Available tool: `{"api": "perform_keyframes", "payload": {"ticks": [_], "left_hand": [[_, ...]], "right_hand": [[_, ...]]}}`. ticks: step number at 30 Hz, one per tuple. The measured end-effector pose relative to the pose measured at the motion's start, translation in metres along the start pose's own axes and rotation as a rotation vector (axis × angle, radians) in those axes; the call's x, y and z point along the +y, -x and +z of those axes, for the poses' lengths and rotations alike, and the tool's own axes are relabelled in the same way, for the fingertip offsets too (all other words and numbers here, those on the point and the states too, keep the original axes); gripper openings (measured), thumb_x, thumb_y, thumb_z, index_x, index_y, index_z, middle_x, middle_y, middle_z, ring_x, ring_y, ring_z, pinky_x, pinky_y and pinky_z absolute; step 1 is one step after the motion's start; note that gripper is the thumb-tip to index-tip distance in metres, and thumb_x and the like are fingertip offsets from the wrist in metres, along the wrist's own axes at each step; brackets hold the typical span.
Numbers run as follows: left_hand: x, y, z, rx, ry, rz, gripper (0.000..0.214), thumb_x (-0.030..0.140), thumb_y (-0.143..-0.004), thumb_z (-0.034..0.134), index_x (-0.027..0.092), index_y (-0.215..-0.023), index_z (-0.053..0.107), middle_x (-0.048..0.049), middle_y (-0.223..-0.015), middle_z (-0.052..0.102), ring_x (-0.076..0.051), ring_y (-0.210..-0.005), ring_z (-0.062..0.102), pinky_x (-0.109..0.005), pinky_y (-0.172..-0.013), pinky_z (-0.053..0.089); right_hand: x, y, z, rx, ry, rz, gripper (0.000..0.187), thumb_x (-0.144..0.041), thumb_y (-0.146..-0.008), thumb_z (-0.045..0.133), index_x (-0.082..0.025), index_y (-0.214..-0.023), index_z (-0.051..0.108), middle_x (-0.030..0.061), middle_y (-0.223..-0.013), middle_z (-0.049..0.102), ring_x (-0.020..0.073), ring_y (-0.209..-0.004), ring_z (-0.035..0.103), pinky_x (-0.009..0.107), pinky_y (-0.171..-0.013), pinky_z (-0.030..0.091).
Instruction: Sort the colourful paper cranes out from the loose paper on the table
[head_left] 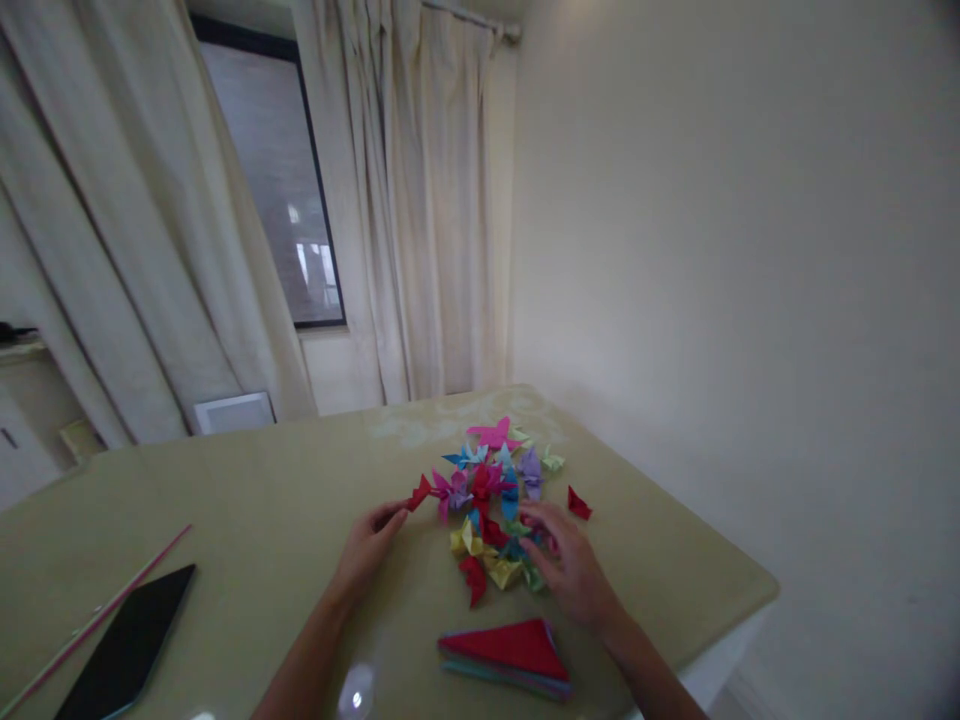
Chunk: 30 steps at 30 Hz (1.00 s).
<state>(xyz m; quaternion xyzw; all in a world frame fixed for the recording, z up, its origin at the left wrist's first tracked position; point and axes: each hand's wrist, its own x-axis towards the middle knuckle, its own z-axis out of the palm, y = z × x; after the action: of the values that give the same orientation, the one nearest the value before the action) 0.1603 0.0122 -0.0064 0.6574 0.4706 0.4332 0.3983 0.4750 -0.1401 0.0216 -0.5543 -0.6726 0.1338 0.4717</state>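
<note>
Gripping red origami at their tips, left fingers face parted right fingers across the paper pile.

Pretty sure this is just a room in somebody's home: long cream fabric curtains hang beside a dark-framed glass window, there's a plain off-white wall, a boxy white cabinet off to the side, and a big pale-green table with a glossy top.

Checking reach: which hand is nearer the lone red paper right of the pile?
Right. The right hand is left of the red paper, nearer the camera; the left hand is across the pile.
</note>
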Motion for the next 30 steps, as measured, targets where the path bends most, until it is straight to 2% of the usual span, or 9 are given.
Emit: {"api": "perform_keyframes", "payload": {"ticks": [3, 5, 8, 10, 13, 15, 19, 24, 30], "left_hand": [[0.002, 0.02, 0.008, 0.063, 0.065, -0.003, 0.057, 0.072, -0.073, 0.074, 0.02, -0.095, 0.081, -0.0121, -0.1, 0.084, -0.034, -0.096, 0.078, -0.045, -0.087, 0.061], [0.004, 0.023, 0.013, 0.148, 0.05, 0.039, 0.055, 0.074, -0.072, 0.077, 0.021, -0.088, 0.077, -0.011, -0.092, 0.082, -0.032, -0.088, 0.077, -0.043, -0.081, 0.061], [0.009, 0.023, 0.02, 0.25, 0.065, 0.147, 0.056, 0.074, -0.077, 0.073, 0.022, -0.099, 0.072, -0.0086, -0.092, 0.079, -0.028, -0.084, 0.074, -0.039, -0.076, 0.06], [0.013, 0.025, 0.028, 0.19, 0.085, 0.202, 0.054, 0.069, -0.086, 0.068, 0.024, -0.116, 0.069, -0.0077, -0.099, 0.078, -0.026, -0.087, 0.074, -0.038, -0.078, 0.06], [0.019, 0.034, 0.044, 0.001, 0.023, 0.254, 0.043, 0.06, -0.095, 0.06, 0.026, -0.118, 0.072, -0.0089, -0.11, 0.077, -0.026, -0.095, 0.073, -0.038, -0.08, 0.059], [0.021, 0.041, 0.057, -0.06, -0.05, 0.288, 0.039, 0.056, -0.097, 0.055, 0.026, -0.113, 0.074, -0.0103, -0.115, 0.075, -0.028, -0.101, 0.071, -0.041, -0.085, 0.059], [0.021, 0.049, 0.073, -0.115, -0.147, 0.352, 0.045, 0.052, -0.097, 0.059, 0.025, -0.133, 0.068, -0.0134, -0.137, 0.067, -0.033, -0.132, 0.059, -0.052, -0.114, 0.047], [0.022, 0.048, 0.074, -0.277, -0.212, 0.385, 0.063, 0.053, -0.09, 0.073, 0.026, -0.146, 0.06, -0.0147, -0.146, 0.062, -0.036, -0.14, 0.053, -0.055, -0.121, 0.039], [0.023, 0.046, 0.073, -0.318, -0.24, 0.429, 0.068, 0.055, -0.087, 0.077, 0.025, -0.146, 0.061, -0.0151, -0.151, 0.06, -0.036, -0.141, 0.053, -0.051, -0.121, 0.04]], "right_hand": [[0.034, -0.013, -0.022, 0.26, 0.097, 0.062, 0.041, -0.045, -0.098, 0.055, -0.02, -0.128, 0.068, 0.0159, -0.129, 0.071, 0.0308, -0.118, 0.068, 0.05, -0.107, 0.055], [0.061, -0.023, -0.032, 0.353, 0.212, 0.101, 0.049, -0.05, -0.093, 0.056, -0.017, -0.126, 0.07, 0.0192, -0.132, 0.069, 0.035, -0.127, 0.064, 0.055, -0.114, 0.048], [0.092, -0.026, -0.036, 0.319, 0.284, 0.173, 0.056, -0.054, -0.09, 0.055, -0.014, -0.125, 0.071, 0.0225, -0.135, 0.068, 0.038, -0.13, 0.062, 0.057, -0.117, 0.045], [0.1, -0.022, -0.033, 0.238, 0.247, 0.205, 0.057, -0.057, -0.092, 0.053, -0.014, -0.125, 0.07, 0.0216, -0.129, 0.071, 0.0365, -0.123, 0.067, 0.055, -0.112, 0.049], [0.092, -0.015, -0.025, 0.121, 0.181, 0.196, 0.056, -0.059, -0.098, 0.048, -0.015, -0.127, 0.068, 0.0181, -0.121, 0.073, 0.032, -0.108, 0.072, 0.05, -0.103, 0.054], [0.081, -0.012, -0.022, 0.026, 0.148, 0.146, 0.054, -0.059, -0.1, 0.048, -0.017, -0.13, 0.066, 0.0156, -0.121, 0.073, 0.0293, -0.103, 0.072, 0.046, -0.099, 0.055], [0.064, -0.01, -0.013, -0.103, 0.124, 0.046, 0.058, -0.061, -0.101, 0.05, -0.017, -0.137, 0.063, 0.0157, -0.127, 0.07, 0.0305, -0.112, 0.068, 0.046, -0.103, 0.052], [0.048, -0.01, 0.002, -0.218, 0.085, -0.074, 0.065, -0.067, -0.099, 0.054, -0.017, -0.14, 0.06, 0.0163, -0.129, 0.068, 0.0312, -0.115, 0.066, 0.045, -0.103, 0.051], [0.032, -0.016, 0.019, -0.31, 0.093, -0.186, 0.069, -0.067, -0.096, 0.061, -0.015, -0.142, 0.06, 0.0198, -0.138, 0.065, 0.0336, -0.127, 0.062, 0.048, -0.112, 0.046]]}}
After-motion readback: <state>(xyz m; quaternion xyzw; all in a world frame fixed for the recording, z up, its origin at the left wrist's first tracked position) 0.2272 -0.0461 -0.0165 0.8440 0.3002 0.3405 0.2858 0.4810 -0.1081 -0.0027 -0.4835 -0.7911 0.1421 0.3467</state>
